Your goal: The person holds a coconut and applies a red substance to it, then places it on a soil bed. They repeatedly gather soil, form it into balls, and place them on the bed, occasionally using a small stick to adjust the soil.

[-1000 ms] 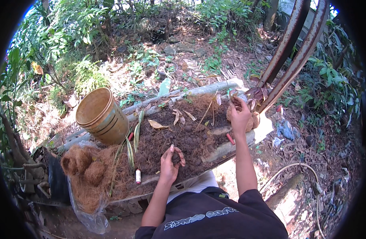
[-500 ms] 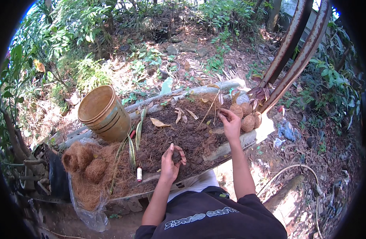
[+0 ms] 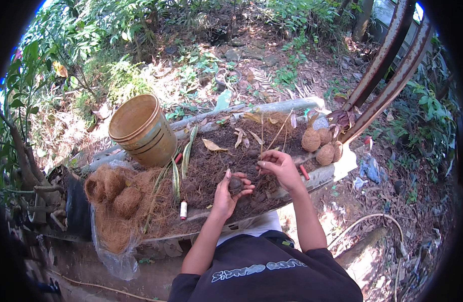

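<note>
A dark round clump of soil (image 3: pixel 236 185) sits in my left hand (image 3: pixel 230 194), whose fingers curl around it. Close on its right, my right hand (image 3: pixel 280 171) pinches a thin stalk (image 3: pixel 262 133) between thumb and fingers; the stalk points away from me. Both hands are over dark, fibrous soil (image 3: pixel 221 163) spread on the bench. A bent dry twig (image 3: pixel 280 132) lies just beyond the right hand. Several brown fibre-wrapped balls (image 3: pixel 312 140) rest at the right end of the bench.
A yellowish bucket (image 3: pixel 143 131) stands on the left, behind coconut fibre (image 3: pixel 115 221) and fibre clumps (image 3: pixel 126 202). Long green-edged leaves (image 3: pixel 189 151) lie beside a white thread spool (image 3: pixel 183 210). A red stick-like piece (image 3: pixel 304 172) is beside my right wrist. Rusty metal beams (image 3: pixel 387 75) rise at right.
My right hand has come left from near the fibre balls to beside my left hand, with the stalk in its fingers. The red piece now shows by the wrist. The view has shifted slightly.
</note>
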Demonstrator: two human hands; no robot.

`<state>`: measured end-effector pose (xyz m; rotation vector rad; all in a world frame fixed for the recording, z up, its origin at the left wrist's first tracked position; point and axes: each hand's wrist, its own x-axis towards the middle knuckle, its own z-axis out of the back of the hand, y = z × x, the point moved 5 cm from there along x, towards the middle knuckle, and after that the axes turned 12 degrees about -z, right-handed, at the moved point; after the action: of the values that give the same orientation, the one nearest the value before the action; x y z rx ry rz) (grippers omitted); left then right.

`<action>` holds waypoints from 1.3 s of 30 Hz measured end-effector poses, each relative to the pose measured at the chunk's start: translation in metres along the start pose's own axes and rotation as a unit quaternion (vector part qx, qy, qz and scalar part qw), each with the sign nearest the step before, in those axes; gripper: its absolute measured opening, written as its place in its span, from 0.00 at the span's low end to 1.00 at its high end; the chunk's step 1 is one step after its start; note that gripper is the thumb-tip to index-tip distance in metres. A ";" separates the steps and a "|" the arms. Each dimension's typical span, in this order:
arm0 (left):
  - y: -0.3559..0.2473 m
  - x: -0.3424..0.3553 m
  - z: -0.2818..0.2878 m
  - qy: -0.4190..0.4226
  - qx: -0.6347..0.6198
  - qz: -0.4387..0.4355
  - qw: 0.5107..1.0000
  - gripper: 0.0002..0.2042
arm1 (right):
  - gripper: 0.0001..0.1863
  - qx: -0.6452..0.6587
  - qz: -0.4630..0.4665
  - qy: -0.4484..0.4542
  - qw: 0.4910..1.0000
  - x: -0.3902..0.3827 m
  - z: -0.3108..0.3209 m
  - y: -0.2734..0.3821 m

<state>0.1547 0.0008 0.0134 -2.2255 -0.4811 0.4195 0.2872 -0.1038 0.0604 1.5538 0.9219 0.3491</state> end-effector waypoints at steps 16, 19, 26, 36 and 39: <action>-0.020 -0.009 0.006 0.113 0.100 -0.019 0.988 0.14 | 0.12 -0.059 -0.121 0.117 0.984 0.006 -0.063 -0.030; -0.015 -0.008 0.012 0.149 0.077 0.009 0.986 0.13 | 0.13 -0.074 -0.144 0.129 0.978 0.003 -0.069 -0.026; -0.022 -0.011 0.014 0.158 0.086 0.018 0.983 0.14 | 0.13 -0.147 -0.083 0.122 0.978 0.002 -0.075 -0.020; -0.032 -0.015 0.007 0.168 0.113 -0.028 0.979 0.14 | 0.11 -0.060 -0.166 0.135 0.975 0.008 -0.080 -0.030; -0.030 -0.015 0.010 0.172 0.087 -0.012 0.981 0.15 | 0.10 -0.074 -0.151 0.125 0.978 0.006 -0.083 -0.026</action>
<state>0.1315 0.0182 0.0322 -2.0627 -0.2747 0.0551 0.2249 -0.0432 0.0532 1.2296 1.2802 0.3909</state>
